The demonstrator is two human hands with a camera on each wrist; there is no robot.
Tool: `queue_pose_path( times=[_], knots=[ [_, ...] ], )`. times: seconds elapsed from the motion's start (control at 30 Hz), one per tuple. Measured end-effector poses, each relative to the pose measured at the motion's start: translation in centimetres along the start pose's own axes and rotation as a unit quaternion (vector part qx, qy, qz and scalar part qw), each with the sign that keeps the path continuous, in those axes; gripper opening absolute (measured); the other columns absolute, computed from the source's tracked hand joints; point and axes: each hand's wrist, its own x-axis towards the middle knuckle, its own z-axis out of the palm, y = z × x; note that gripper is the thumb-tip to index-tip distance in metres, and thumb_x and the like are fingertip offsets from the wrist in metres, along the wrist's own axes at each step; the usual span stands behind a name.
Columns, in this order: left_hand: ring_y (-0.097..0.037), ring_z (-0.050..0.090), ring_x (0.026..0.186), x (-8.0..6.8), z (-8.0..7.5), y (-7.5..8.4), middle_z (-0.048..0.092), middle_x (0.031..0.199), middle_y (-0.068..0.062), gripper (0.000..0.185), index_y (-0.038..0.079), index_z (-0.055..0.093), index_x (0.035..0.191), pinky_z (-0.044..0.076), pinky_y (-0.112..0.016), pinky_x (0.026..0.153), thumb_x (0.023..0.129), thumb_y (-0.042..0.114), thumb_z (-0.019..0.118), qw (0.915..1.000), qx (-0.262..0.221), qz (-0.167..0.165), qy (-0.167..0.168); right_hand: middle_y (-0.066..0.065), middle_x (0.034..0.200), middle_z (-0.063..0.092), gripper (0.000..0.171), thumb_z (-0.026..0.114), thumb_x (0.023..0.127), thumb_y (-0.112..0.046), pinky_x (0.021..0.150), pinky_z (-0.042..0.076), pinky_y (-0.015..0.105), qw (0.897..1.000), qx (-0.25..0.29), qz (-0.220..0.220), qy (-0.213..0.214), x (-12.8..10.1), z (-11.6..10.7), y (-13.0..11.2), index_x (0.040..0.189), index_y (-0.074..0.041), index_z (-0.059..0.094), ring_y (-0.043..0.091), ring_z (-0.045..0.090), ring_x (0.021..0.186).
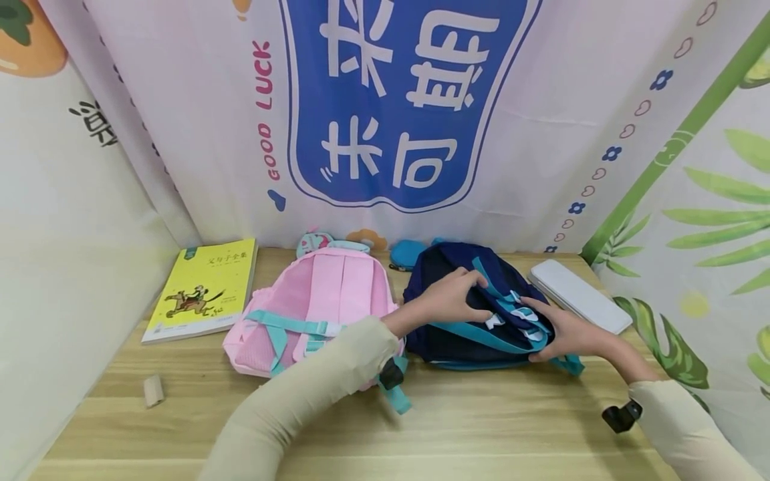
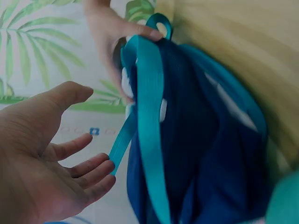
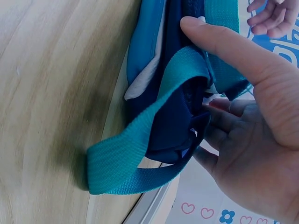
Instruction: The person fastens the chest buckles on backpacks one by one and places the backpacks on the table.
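Although folds of strap covered part of it, the navy backpack (image 1: 481,300) lay on the wooden table (image 1: 481,414) with its strapped side up. Its rounded end pointed toward the curtain (image 1: 541,167) behind it, and its long axis appeared to run from there toward the person, though foreshortening made the exact slant hard to judge. Over the backpack's middle was the left hand (image 1: 454,297), thumb and fingers wide apart with nothing gripped between them; whether its fingertips touched the thin strap beside them could not be told. At the backpack's right edge, the right hand (image 1: 571,331) held the teal straps (image 1: 475,334) bunched with navy fabric, thumb on one side and fingers bent round the other. A teal loop (image 3: 117,163) stuck out past the backpack's near right corner. Just left of the backpack lay a pink backpack (image 1: 325,300), with a yellow book (image 1: 204,287) farther left. A blue pouch (image 1: 409,254) sat at its far left corner, and a white case (image 1: 580,294) slanted to its right.
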Motion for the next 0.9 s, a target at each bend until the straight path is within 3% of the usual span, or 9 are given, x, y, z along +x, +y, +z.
queue_pose_path(
  times=[0.13, 0.43, 0.63, 0.9],
  knots=[
    [-0.017, 0.059, 0.122, 1.2, 1.5, 1.0, 0.056, 0.139, -0.006, 0.053, 0.018, 0.057, 0.139, 0.052, -0.030, 0.097, 0.093, 0.043, 0.072, 1.0000, -0.002, 0.002, 0.005, 0.038, 0.152, 0.036, 0.113, 0.091, 0.074, -0.035, 0.102, 0.043, 0.067, 1.000, 0.005, -0.002, -0.002, 0.0, 0.0, 0.1, 0.156, 0.006, 0.026, 0.056, 0.043, 0.135],
    [-0.011, 0.055, 0.105, 3.3, 4.9, 2.4, 0.057, 0.128, -0.002, 0.048, 0.017, 0.061, 0.134, 0.050, -0.022, 0.085, 0.094, 0.041, 0.071, 0.9992, 0.020, 0.017, 0.029, 0.035, 0.152, 0.039, 0.113, 0.091, 0.075, -0.035, 0.100, 0.047, 0.059, 1.000, 0.009, -0.012, -0.002, 0.0, 0.2, 0.2, 0.157, 0.007, 0.026, 0.049, 0.050, 0.131],
    [-0.010, 0.048, 0.095, 4.5, 5.8, 3.1, 0.053, 0.121, 0.001, 0.042, 0.019, 0.064, 0.129, 0.043, -0.019, 0.075, 0.093, 0.041, 0.072, 0.9968, 0.044, 0.005, 0.066, 0.032, 0.152, 0.042, 0.113, 0.091, 0.075, -0.036, 0.099, 0.049, 0.054, 1.000, 0.004, -0.020, 0.002, 0.1, 0.2, 0.1, 0.156, 0.007, 0.026, 0.045, 0.053, 0.130],
    [-0.014, 0.052, 0.116, 6.8, 6.2, 3.0, 0.058, 0.128, 0.004, 0.040, 0.024, 0.064, 0.130, 0.046, -0.028, 0.100, 0.096, 0.045, 0.066, 0.9898, 0.114, -0.036, 0.077, 0.035, 0.152, 0.040, 0.112, 0.091, 0.074, -0.035, 0.103, 0.044, 0.065, 1.000, 0.002, -0.015, 0.008, 0.0, 0.2, 0.5, 0.155, 0.010, 0.028, 0.052, 0.047, 0.133]
  ],
)
